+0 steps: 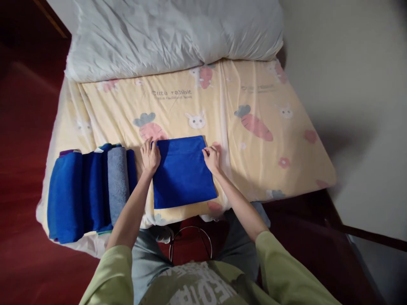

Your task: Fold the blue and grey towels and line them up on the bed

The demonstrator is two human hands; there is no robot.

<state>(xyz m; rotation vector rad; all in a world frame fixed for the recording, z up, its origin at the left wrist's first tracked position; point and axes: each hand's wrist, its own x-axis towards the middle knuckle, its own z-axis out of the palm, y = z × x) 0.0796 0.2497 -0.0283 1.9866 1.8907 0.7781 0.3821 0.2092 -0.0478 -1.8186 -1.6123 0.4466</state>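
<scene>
A blue towel (184, 176) lies flat in a rough rectangle near the front edge of the bed. At its upper left corner is my left hand (150, 156), thumb and fingers closed on the edge. My right hand (212, 159) pinches the right edge close to the upper right corner. To the left of my left arm, several rolled or folded towels (65, 197) stand side by side, mostly blue, with one grey towel (118, 182) among them.
The bed sheet (263, 169) is yellow with carrots and rabbits. A white, puffy quilt (174, 34) is heaped across the far side. A pale wall (359, 106) rises at the right, and dark red floor (22, 169) shows at left. A metal-rimmed stool (190, 228) sits between my legs.
</scene>
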